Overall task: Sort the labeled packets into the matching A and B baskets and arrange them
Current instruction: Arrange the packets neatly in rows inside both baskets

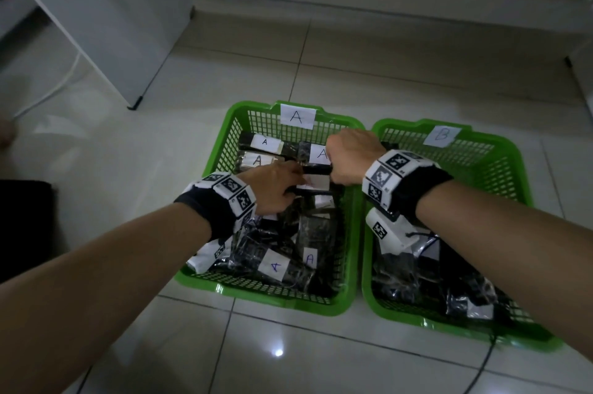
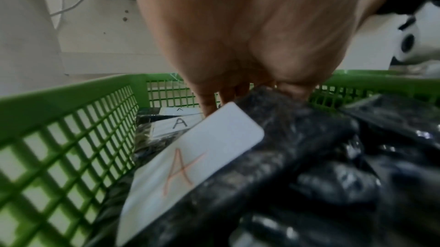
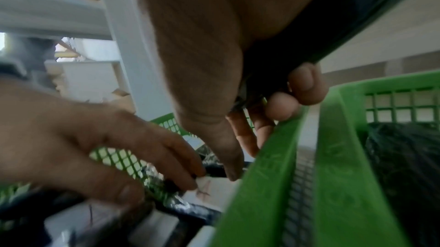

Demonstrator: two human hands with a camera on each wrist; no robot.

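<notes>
Two green baskets stand side by side on the floor: basket A (image 1: 231,124) with a paper "A" sign (image 1: 296,116) on the left, basket B (image 1: 513,149) with a "B" sign (image 1: 442,135) on the right. Both hold black packets, and those in A show white "A" labels (image 1: 276,266). Both hands are inside basket A. My right hand (image 1: 337,169) curls round the end of a black packet (image 1: 316,169) (image 3: 273,63). My left hand (image 1: 290,178) pinches a packet with a red "A" label (image 1: 316,183) (image 2: 190,166) (image 3: 209,189) just below it.
A white cabinet (image 1: 128,24) stands at the back left with a white cord (image 1: 57,82) beside it. A dark object (image 1: 22,226) lies at the left edge. A black cable (image 1: 481,371) runs over the tiles in front of basket B.
</notes>
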